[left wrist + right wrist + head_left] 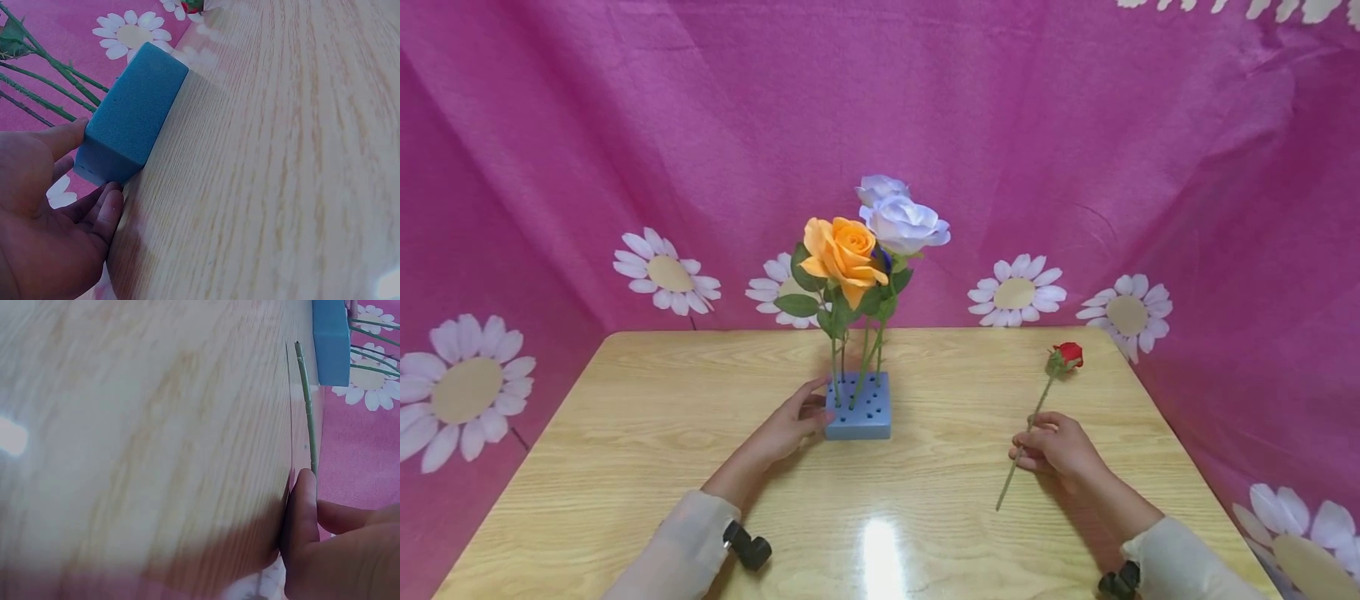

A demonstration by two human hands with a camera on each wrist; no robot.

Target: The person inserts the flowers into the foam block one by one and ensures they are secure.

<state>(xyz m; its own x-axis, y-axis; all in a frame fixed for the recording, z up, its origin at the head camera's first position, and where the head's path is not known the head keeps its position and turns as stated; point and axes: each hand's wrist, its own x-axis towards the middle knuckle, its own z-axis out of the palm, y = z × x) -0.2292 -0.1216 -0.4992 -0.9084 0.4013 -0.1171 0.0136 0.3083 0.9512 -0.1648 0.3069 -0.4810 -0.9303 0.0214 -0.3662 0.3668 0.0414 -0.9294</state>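
A blue foam block with several holes in its top stands near the middle of the table. Stems of an orange rose and two pale lavender roses rise from it; a dark blue bloom is mostly hidden behind the orange one. My left hand holds the block at its left side, thumb and fingers at its edges in the left wrist view. At the right, my right hand pinches the stem of a red rose between thumb and fingers. Its bloom points away from me and its bare stem end towards me.
The wooden table reaches to a magenta cloth with large white daisies, which hangs behind and along both sides. A dark wrist device sits at the left sleeve, another device at the right.
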